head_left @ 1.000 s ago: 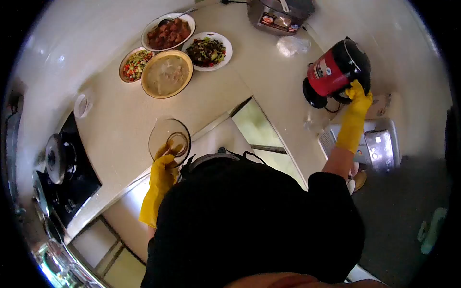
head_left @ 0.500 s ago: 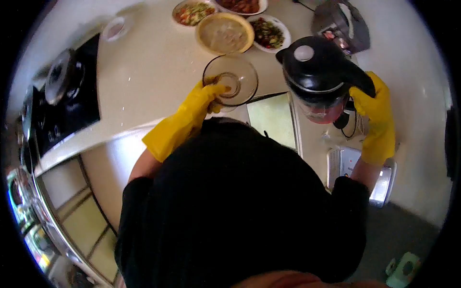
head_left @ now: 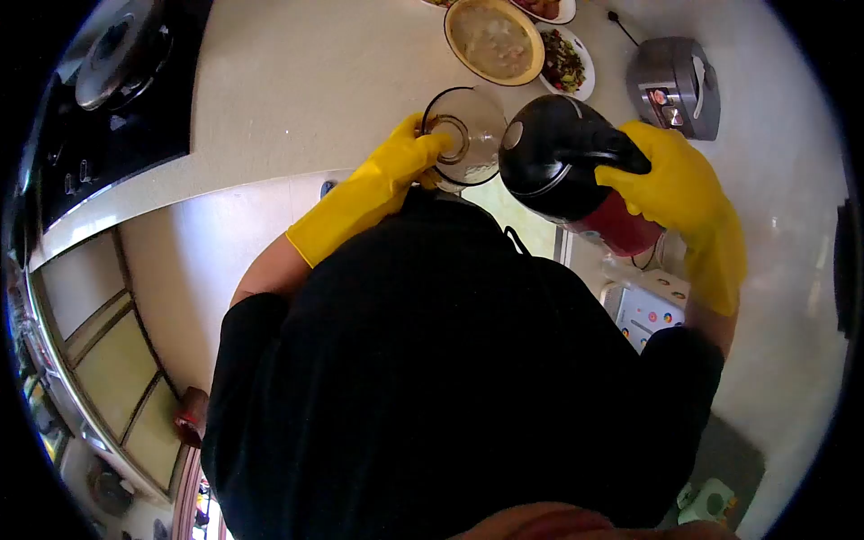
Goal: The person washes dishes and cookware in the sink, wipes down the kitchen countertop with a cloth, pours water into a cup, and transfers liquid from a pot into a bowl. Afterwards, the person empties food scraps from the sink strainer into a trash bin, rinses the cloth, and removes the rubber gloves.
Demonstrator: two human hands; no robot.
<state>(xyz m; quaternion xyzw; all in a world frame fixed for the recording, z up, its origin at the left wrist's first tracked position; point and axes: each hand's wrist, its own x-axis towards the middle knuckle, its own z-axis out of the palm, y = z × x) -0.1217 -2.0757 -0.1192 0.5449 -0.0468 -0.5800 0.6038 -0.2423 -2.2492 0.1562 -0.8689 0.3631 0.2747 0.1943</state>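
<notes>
My left hand (head_left: 400, 162), in a yellow rubber glove, grips a clear glass bowl (head_left: 481, 126) by its left side. The glove's fingers show through the glass. My right hand (head_left: 661, 175), gloved alike, is wrapped round the black handle of a kettle (head_left: 544, 157). Its lid is black with a round silver button, and its lower body looks reddish. The kettle is tilted left, its spout end close to the bowl's right rim. A shiny patch shows low in the bowl; whether liquid is flowing I cannot tell.
Beyond the bowl stand a yellow-rimmed bowl of soup (head_left: 493, 40) and a plate of dark greens (head_left: 565, 63). A grey rice cooker (head_left: 675, 88) sits at the right wall. A black stove (head_left: 108, 117) with a lidded pan is at left. A white toaster-like appliance (head_left: 648, 310) is below my right arm.
The kettle has tipped from nearly upright to leaning left, and its spout has come down to the glass bowl. The bowl is now tilted toward it. The camera view has shifted.
</notes>
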